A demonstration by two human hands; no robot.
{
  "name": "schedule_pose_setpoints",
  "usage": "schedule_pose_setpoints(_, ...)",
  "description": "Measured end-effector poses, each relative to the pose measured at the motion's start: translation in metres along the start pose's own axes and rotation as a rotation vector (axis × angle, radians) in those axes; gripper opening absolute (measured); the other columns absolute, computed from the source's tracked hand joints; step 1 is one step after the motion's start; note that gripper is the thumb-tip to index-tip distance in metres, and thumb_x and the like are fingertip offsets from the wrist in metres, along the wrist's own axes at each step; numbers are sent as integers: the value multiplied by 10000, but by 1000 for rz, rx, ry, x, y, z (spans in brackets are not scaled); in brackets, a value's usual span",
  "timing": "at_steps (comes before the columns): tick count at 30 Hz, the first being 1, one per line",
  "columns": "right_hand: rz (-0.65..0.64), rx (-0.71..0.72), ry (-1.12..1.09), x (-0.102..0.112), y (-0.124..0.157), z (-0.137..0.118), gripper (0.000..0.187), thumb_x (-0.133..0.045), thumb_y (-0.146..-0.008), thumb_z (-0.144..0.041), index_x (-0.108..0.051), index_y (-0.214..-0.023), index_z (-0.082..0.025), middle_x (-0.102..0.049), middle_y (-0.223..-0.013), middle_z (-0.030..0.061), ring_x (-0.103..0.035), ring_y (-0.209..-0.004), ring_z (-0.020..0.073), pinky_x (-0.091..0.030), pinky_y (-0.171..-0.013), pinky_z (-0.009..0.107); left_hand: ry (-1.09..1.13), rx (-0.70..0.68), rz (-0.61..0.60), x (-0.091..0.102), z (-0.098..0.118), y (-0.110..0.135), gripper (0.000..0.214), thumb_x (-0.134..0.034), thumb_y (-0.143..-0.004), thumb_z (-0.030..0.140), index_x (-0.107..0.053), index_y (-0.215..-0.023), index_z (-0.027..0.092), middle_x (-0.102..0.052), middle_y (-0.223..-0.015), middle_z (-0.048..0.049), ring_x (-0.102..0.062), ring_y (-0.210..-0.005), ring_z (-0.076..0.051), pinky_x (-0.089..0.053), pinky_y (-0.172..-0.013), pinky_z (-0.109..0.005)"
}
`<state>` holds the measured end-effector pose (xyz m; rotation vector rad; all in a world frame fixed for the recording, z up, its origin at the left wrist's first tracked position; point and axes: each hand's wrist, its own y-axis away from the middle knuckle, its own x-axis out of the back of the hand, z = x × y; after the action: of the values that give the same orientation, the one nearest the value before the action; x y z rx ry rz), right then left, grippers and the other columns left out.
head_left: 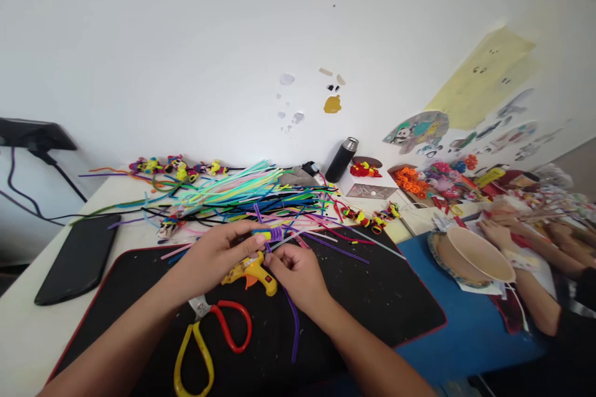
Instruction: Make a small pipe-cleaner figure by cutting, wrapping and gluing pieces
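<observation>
My left hand [215, 255] pinches a small yellow-and-blue piece with a purple pipe cleaner coil [271, 235] wound around it. My right hand [298, 273] is closed on the loose purple pipe cleaner [294, 322], whose tail trails down over the black mat [382, 298]. Just under both hands lies a yellow glue gun [254, 273]. Scissors [209, 335] with one red and one yellow handle rest on the mat near my left forearm.
A heap of coloured pipe cleaners [246, 195] covers the table behind the mat. A black tablet [79, 258] lies at the left, a dark bottle [341, 159] at the back. Another person's hands [498, 232] work by a paper bowl [479, 252] at the right.
</observation>
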<state>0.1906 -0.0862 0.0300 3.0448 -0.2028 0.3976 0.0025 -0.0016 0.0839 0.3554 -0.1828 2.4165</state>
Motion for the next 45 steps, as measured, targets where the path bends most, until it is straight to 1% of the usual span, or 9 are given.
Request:
schedule_pose_setpoints(5,77,90,216,-3,2,3,243,-660,-881,-331,-653,-678,-196,-432,-514,-72,-369,-483,105,-249,-498,254,-186,-52,0,-7,10,8,349,-579,-1009,521,-787,-1032,242,-799,-1037,-43,-732,-1008,-260,-548,-892,-318)
schedule_pose_setpoints(10,94,131,264,-6,3,6,212,-649,-877,-287,-652,-683,-202,-473,-516,-61,-397,-479,111,-268,-511,258,-252,-58,37,-9,10,7,342,-587,-999,498,-797,-923,238,-778,-855,-34,-729,-895,-253,-554,-813,-299)
schedule_pose_setpoints(18,-15,48,126,-6,2,6,262,-667,-937,-392,-660,-745,-215,-503,-556,-43,-430,-515,135,-302,-532,278,-73,-73,83,-7,1,4,285,-687,-938,486,-815,-862,243,-746,-736,-29,-724,-873,-287,-554,-754,-296)
schedule_pose_setpoints(23,-61,34,-92,-6,2,9,328,-710,-937,-514,-695,-850,-197,-488,-603,-51,-408,-552,129,-323,-550,268,-58,-46,86,-6,1,3,275,-691,-928,479,-825,-911,238,-784,-816,-28,-714,-843,-266,-548,-741,-287)
schedule_pose_setpoints(26,-82,-10,-206,-6,2,9,415,-741,-905,-601,-679,-826,-198,-484,-593,-56,-393,-520,117,-309,-524,261,-76,-50,82,-7,1,2,267,-696,-933,474,-826,-923,241,-794,-842,-32,-725,-882,-276,-551,-771,-294)
schedule_pose_setpoints(29,-161,-83,-353,-6,3,8,500,-765,-850,-694,-657,-811,-207,-432,-528,-86,-335,-439,96,-274,-466,251,-88,-37,66,-6,0,2,288,-689,-945,495,-826,-980,244,-816,-957,-46,-736,-959,-283,-556,-842,-309)
schedule_pose_setpoints(33,-235,-132,-462,-7,4,4,536,-805,-799,-718,-641,-796,-209,-393,-470,-112,-284,-395,77,-239,-431,241,-44,-12,50,-2,2,2,335,-685,-938,544,-829,-1011,251,-823,-1044,-55,-743,-1013,-291,-560,-899,-326)
schedule_pose_setpoints(39,-171,-128,-408,-9,3,4,518,-836,-796,-672,-614,-754,-206,-399,-489,-107,-288,-417,74,-227,-438,236,23,-14,1,0,5,4,257,-720,-916,479,-835,-888,251,-797,-827,-29,-744,-866,-272,-560,-728,-279)
schedule_pose_setpoints(45,-172,-59,-251,-8,5,2,462,-782,-875,-627,-644,-769,-199,-459,-518,-80,-370,-468,97,-277,-482,241,38,-29,1,2,7,2,302,-723,-901,513,-826,-798,248,-760,-710,-15,-732,-808,-265,-559,-675,-270)
